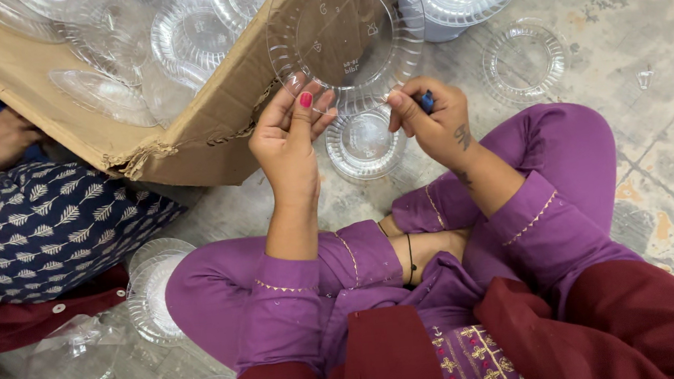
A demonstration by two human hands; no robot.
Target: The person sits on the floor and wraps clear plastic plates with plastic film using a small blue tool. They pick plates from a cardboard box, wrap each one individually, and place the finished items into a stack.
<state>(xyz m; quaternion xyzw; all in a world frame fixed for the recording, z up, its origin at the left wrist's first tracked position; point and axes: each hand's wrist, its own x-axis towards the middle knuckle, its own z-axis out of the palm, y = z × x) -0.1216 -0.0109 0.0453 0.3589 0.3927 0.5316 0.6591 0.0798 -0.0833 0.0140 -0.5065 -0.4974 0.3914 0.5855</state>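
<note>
clear plate [345,40] | pinched at rim | left hand [289,137], right hand [426,122]

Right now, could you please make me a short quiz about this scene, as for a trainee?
1. True or false: the left hand holds the clear plate by its lower rim.
2. What lies on the floor directly below the held plate? A) a stack of clear plates B) a metal cup C) a folded cloth
3. Fill in: the right hand grips a small ____ tool at the plate's edge.

Key: 1 true; 2 A; 3 blue. The cardboard box beside the plate is also full of clear plates.
</note>
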